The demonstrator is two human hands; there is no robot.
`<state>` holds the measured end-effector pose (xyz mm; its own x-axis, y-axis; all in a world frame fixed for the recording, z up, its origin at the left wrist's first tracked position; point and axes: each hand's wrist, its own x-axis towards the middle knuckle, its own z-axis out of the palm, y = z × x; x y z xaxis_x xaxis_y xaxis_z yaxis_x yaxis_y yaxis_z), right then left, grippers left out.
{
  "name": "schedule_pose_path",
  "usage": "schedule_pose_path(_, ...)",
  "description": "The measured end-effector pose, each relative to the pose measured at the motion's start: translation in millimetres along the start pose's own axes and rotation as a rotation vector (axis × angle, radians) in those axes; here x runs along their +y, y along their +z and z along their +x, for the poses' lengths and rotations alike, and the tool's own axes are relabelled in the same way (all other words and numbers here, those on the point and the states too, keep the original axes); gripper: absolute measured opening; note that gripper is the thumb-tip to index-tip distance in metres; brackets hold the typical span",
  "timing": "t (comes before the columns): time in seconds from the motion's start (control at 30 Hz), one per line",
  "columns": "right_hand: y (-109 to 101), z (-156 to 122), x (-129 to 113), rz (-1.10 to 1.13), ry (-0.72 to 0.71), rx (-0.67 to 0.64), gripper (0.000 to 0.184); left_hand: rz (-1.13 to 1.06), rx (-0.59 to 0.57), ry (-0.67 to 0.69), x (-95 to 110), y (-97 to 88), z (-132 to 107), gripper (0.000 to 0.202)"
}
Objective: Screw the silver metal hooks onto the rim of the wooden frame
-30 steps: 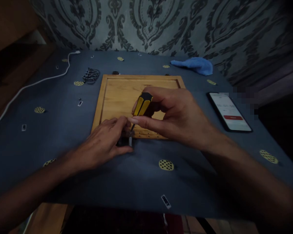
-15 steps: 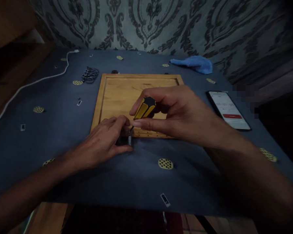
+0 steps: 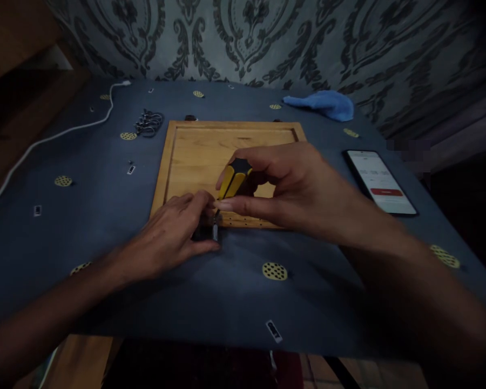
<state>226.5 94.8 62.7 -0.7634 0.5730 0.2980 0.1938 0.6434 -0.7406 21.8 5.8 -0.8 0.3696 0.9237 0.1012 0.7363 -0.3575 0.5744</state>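
Observation:
My right hand [image 3: 295,189] is closed around a yellow and black screwdriver [image 3: 234,177], holding it tilted with its tip down at the near edge of a wooden board [image 3: 194,151]. My left hand [image 3: 174,232] has its fingers pressed on a small dark metal part [image 3: 210,232] right at that edge, under the screwdriver's tip. A row of small holes runs along the board's near edge beside the tip.
A phone [image 3: 379,181] with a lit screen lies to the right. A blue cloth [image 3: 322,104] is at the back right. A bunch of metal hooks [image 3: 149,122] and a white cable [image 3: 56,135] lie at the back left. Blue tablecloth covers the table.
The screwdriver handle has turned and tipped slightly in my right fingers; the tip stays at the same spot. My left hand has not moved.

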Motion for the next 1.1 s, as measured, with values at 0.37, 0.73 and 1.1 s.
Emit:
schedule_pose_path(0.37, 0.5, 0.0, -2.2, -0.110, -0.011, 0.108, 0.030, -0.014, 0.003, -0.010, 0.8, -0.7, 0.3, 0.041)
schedule_pose_path(0.73, 3.8, 1.0, 3.7, -0.168, -0.047, 0.046, 0.031, -0.030, -0.006, -0.003, 1.8, -1.6, 0.8, 0.045)
schedule_pose_path(1.1, -6.9, 1.6, -4.7, 0.159, 0.011, -0.122, 0.020, -0.030, -0.019, -0.038, 3.3, -2.1, 1.6, 0.038)
